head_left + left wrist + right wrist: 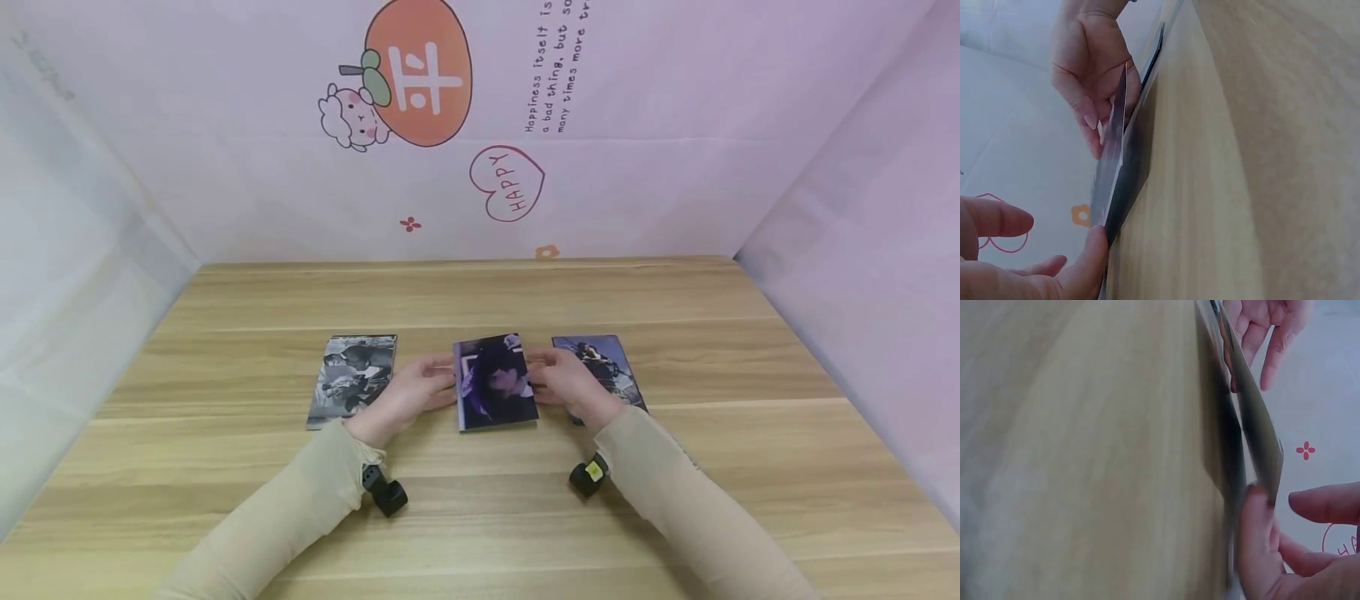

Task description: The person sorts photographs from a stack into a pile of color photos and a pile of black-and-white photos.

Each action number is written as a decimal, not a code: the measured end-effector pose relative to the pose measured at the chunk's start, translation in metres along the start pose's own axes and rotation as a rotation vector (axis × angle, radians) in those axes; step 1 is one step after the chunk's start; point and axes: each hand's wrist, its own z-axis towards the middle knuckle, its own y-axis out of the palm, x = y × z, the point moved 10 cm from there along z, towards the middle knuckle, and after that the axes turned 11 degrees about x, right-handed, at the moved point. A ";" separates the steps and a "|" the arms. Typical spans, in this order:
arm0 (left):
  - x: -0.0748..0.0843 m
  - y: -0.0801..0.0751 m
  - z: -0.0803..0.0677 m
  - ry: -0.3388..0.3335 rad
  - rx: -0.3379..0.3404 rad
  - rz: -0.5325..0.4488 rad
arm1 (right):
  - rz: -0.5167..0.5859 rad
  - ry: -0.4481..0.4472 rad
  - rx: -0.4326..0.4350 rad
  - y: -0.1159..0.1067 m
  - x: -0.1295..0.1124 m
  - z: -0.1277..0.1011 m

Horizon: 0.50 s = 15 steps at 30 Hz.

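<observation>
A photo card with a dark purple picture of a person stands between my two hands at the middle of the table. Both wrist views show the card tilted, partly off the wood. My left hand touches its left edge with the fingers, the thumb standing apart in the left wrist view. On the opposite edge, my right hand has its fingers against the card, its thumb also clear. Beside the left hand lies a black-and-white photo card. Another photo card lies partly under the right hand and wrist.
The wooden table meets a white printed cloth wall at the back. More white cloth hangs at the left and right. Each wrist carries a small black camera, one at the left and one at the right.
</observation>
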 end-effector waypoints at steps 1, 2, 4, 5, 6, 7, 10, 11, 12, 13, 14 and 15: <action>-0.001 0.001 0.000 -0.008 -0.002 -0.002 | -0.013 -0.001 0.011 -0.001 0.001 0.001; -0.002 0.002 -0.001 -0.019 -0.005 -0.007 | -0.025 -0.002 0.021 -0.001 0.001 0.001; -0.003 0.005 -0.001 -0.040 -0.005 -0.018 | -0.051 -0.011 0.036 -0.004 0.001 0.002; -0.004 0.005 -0.002 -0.055 0.007 -0.024 | -0.055 -0.010 0.044 -0.005 0.001 0.002; -0.005 0.005 -0.002 -0.061 0.016 -0.023 | -0.059 -0.013 0.048 -0.007 0.001 0.002; -0.004 0.005 -0.002 -0.060 0.029 -0.015 | -0.067 -0.017 0.051 -0.008 0.001 0.001; -0.001 0.005 -0.002 -0.018 0.061 0.035 | -0.081 -0.031 0.056 -0.013 -0.001 0.000; 0.000 0.005 -0.002 0.000 0.071 0.053 | -0.085 -0.034 0.055 -0.014 -0.001 -0.001; 0.002 0.005 -0.002 0.021 0.075 0.071 | -0.094 -0.038 0.050 -0.015 -0.001 -0.002; 0.003 0.006 -0.002 0.044 0.077 0.091 | -0.102 -0.041 0.048 -0.016 -0.002 -0.002; 0.004 0.008 -0.002 0.071 0.076 0.114 | -0.106 -0.042 0.047 -0.017 -0.001 -0.003; 0.005 0.010 -0.002 0.093 0.076 0.133 | -0.113 -0.044 0.048 -0.019 -0.001 -0.003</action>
